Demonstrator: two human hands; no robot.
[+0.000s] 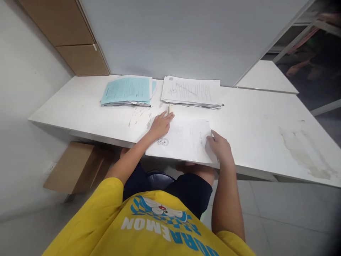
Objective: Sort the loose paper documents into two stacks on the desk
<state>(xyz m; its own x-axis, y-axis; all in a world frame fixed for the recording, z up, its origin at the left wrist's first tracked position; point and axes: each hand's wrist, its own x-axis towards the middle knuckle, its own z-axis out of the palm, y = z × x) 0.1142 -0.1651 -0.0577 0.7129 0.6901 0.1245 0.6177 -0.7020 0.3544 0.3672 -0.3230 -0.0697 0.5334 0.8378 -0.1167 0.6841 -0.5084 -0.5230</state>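
Note:
A white printed sheet [186, 140] with a round stamp lies at the near edge of the white desk [253, 128]. My left hand [160, 124] rests flat on its top left corner, fingers stretched out, fingertips by a small cream block [171, 108]. My right hand [220, 147] lies on the sheet's right edge with fingers curled loosely over the paper; whether it pinches the edge is unclear.
A stack topped with blue sheets [128, 91] and a stack of white printed papers [191, 91] lie at the back of the desk by a grey partition. A cardboard box [73, 167] stands on the floor at left. Stains mark the desk's right side.

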